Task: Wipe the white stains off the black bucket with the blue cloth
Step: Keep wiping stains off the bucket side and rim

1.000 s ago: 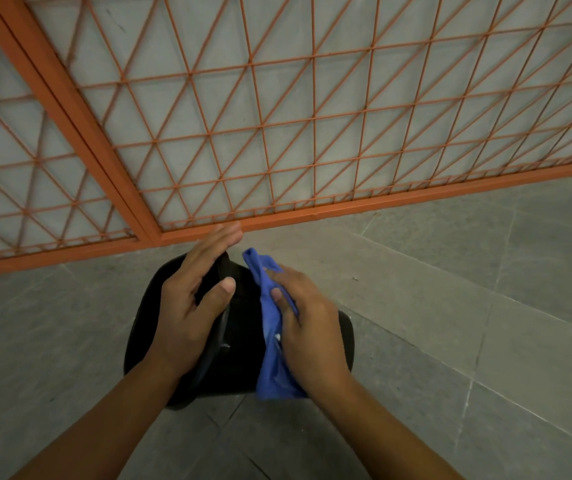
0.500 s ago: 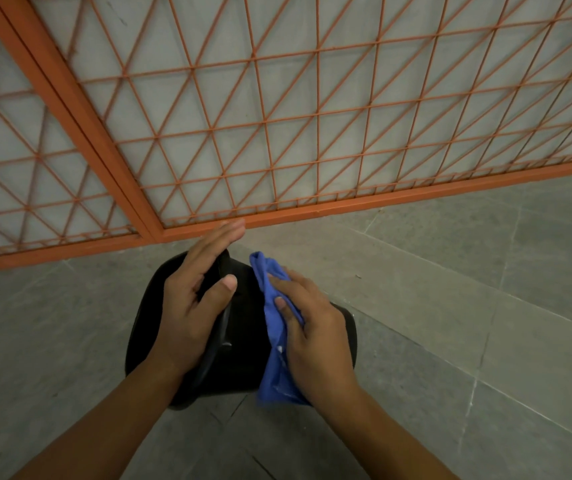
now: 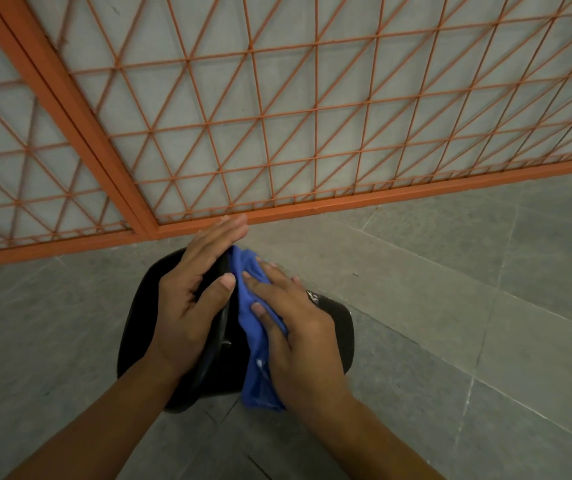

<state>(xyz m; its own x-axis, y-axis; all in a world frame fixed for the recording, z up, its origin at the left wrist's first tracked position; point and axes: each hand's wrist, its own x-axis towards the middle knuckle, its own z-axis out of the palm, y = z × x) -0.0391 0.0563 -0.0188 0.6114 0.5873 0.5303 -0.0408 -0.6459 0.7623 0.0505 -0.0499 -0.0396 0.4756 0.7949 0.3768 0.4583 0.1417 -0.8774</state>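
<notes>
Floor (image 3: 450,323) unchanged (cloth (image 3: 256,341) higher)

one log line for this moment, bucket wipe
step: wiping | left hand: flat on black bucket, steadying | right hand: presses blue cloth on bucket | white stain: visible by right fingers

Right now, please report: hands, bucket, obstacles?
Left hand flat on black plastic bucket, steadying. Right hand presses blue cloth on it. White stain visible. Nothing obstructing.
</notes>
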